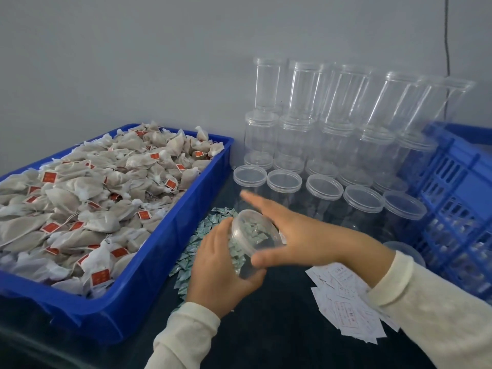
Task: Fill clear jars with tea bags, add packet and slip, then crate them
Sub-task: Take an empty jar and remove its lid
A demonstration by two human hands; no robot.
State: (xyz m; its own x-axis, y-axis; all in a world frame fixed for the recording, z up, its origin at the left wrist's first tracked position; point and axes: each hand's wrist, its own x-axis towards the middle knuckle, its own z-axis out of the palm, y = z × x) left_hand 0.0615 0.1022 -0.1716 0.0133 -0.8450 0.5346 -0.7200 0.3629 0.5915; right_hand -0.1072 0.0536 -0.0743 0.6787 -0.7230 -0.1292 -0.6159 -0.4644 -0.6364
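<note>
Down by the blue tub (149,265) of tea bags (87,198), the left hand (221,265) grips a tilted clear jar (253,235) above the little packets (191,251); the right hand (298,230) lies flat, fingers straight, against its lidded top, paper slips (343,307) just beside

The jar (253,242) my hands hold is clear, glossy plastic, smooth enough that the small packets (210,225) show through it. At twelve o'clock the stacked jars (314,139) have the same transparent sheen. At nine o'clock, the bin (165,251) is smooth blue plastic, filled with tea bags (87,198) of matt, gauzy mesh with red paper tags. At three o'clock the crate (458,198) is blue plastic lattice. The slips (343,304) are matt white paper, my sleeves (436,304) soft cream knit, the surface (266,328) dark and matt.
</note>
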